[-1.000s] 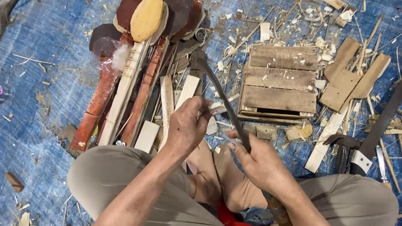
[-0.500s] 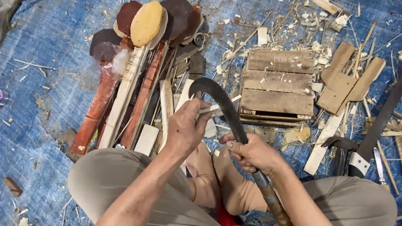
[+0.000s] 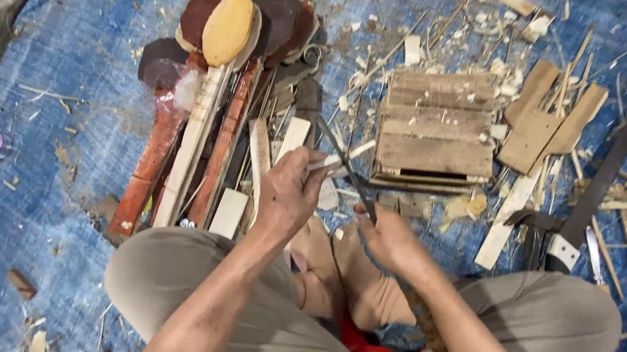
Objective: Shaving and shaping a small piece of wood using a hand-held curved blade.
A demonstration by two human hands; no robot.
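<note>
Left hand (image 3: 288,193) is clamped tight round a thin pale wooden stick (image 3: 330,164), held just above the crossed bare feet. Right hand (image 3: 392,239) grips the long-handled curved knife (image 3: 339,155), fingers wrapped shut, the dark blade lying across the stick. Just beyond, a row of carved wooden spoons (image 3: 213,96) lies on the blue tarp (image 3: 62,134); to the right, a small slatted wooden block (image 3: 435,127) among shavings.
</note>
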